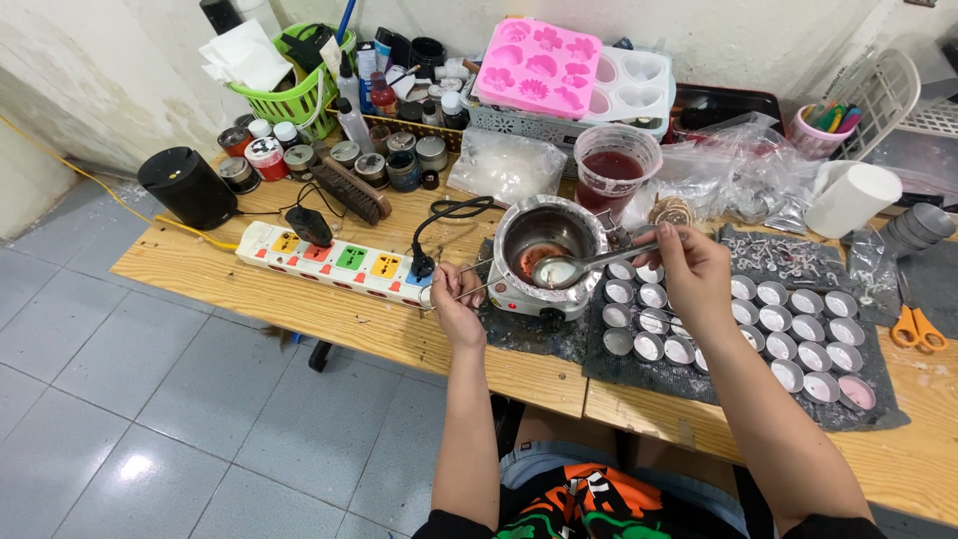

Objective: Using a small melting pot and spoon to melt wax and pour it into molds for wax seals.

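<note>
1. Right hand (692, 268) closed around the handle of a metal spoon (574, 268), bowl of the spoon held over the open top of a small steel melting pot (544, 255) and carrying a pale lump.
2. Left hand (454, 299) pinched shut on a thin metal wire handle (477, 291) sticking out from the left side of the pot (fingers curled, thumb on top).
3. Pot standing on a dark mat (539, 334) on the wooden surface (329, 319), near the front edge, with reddish residue at the bottom.
4. Just right of the pot, rows of small round metal cups (788, 329) laid out on the same kind of mat, most with white filling, one at the far right corner pink.
5. Behind the pot, a clear plastic cup of dark red liquid (616, 170) and a bag of white flakes (506, 165).
6. Further back, a pink flower-shaped mould (537, 66) lying over a white heart-shaped mould (634, 80).
7. Left of the pot, a white power strip with coloured sockets (334, 262), a black plug seated in it near the left hand.
8. Orange-handled scissors (916, 329) at the far right edge, well apart from both hands.
</note>
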